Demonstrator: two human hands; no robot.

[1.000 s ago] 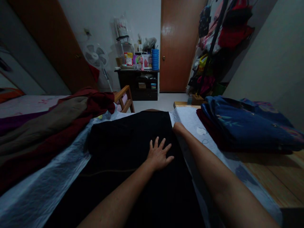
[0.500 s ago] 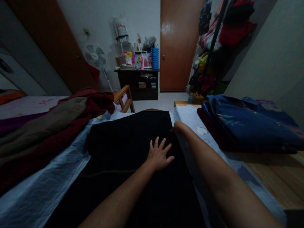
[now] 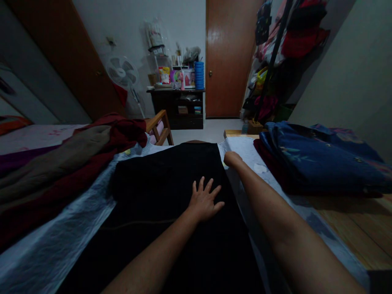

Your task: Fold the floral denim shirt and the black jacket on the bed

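Note:
A black garment (image 3: 196,163) lies spread over a white cloth (image 3: 88,228), a thin light line crossing its left part. On its left side a section appears folded over. My left hand (image 3: 203,201) rests flat on the garment with its fingers spread. My right hand (image 3: 232,158) is just beyond the garment's upper right edge, over the white cloth. Its fingers are curled inward and mostly hidden, so what they grip, if anything, does not show.
To the right stands a stack of folded blue clothes (image 3: 324,159) beside a wooden surface (image 3: 355,228). Dark red and brown clothes (image 3: 76,159) lie at left. Beyond are a wooden chair (image 3: 163,126), a fan (image 3: 122,71), a dark cabinet (image 3: 177,110) and a door (image 3: 226,61).
My right hand has moved slightly away and to the right of the garment's edge, its fingers turned more out of sight. My left hand stays in place on the garment.

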